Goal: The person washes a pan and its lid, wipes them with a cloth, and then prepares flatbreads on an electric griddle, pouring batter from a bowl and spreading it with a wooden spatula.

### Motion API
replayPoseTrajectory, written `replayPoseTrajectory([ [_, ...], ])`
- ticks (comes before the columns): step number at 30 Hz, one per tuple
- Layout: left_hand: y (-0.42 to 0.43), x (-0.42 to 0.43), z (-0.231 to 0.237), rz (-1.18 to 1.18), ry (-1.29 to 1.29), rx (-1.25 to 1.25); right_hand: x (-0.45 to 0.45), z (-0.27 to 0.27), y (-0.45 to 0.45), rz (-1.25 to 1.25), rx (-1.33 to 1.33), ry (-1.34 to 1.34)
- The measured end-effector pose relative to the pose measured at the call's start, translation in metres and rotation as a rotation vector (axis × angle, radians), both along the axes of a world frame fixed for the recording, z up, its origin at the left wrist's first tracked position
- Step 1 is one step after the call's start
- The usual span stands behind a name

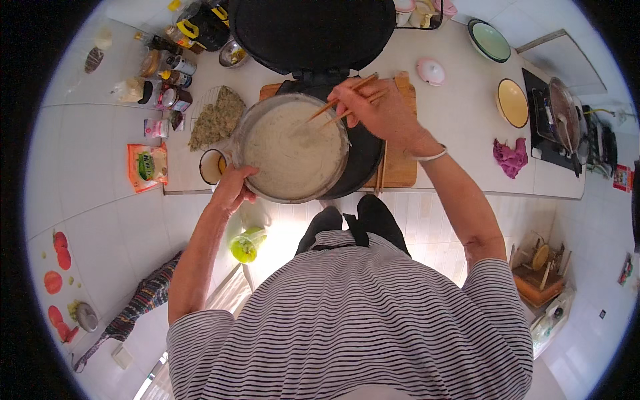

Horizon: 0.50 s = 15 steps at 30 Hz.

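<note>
My left hand (234,189) grips the rim of a wide metal bowl (241,145) at its lower left, thumb over the edge. Pale, runny batter (285,155) covers the bowl's inside. In my right hand (375,112) is a pair of wooden chopsticks (325,109), their tips dipped in the batter near the bowl's upper right. Under the bowl, partly hidden by it, shows the black lower plate of an electric griddle (365,155). Its round black lid (312,35) stands raised behind.
A wooden cutting board (402,165) lies beneath the griddle. At left, flatbread pieces (217,117) rest on a wire rack beside an enamel mug (212,166). Several bottles and jars (175,97) line the left wall. Rightward are a yellow enamel bowl (512,102), a purple cloth (511,156) and a pan (565,112) on a stove.
</note>
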<state>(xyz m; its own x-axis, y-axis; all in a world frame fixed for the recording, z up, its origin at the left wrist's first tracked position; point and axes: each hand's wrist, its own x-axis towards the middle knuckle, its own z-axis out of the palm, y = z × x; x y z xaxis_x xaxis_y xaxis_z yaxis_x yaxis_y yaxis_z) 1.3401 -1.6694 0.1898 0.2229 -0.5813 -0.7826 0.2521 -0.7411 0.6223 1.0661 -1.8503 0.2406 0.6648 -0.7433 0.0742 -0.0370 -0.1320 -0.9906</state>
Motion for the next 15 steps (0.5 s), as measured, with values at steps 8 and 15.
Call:
replayPoseTrajectory([
  [8, -0.008, 0.008, 0.012, -0.052, -0.031, 0.017, -0.01, 0.009, -0.012, -0.108, 0.056, 0.038],
  [15, -0.007, 0.016, 0.016, -0.08, -0.059, 0.024, -0.019, 0.006, -0.009, -0.113, 0.087, -0.005],
])
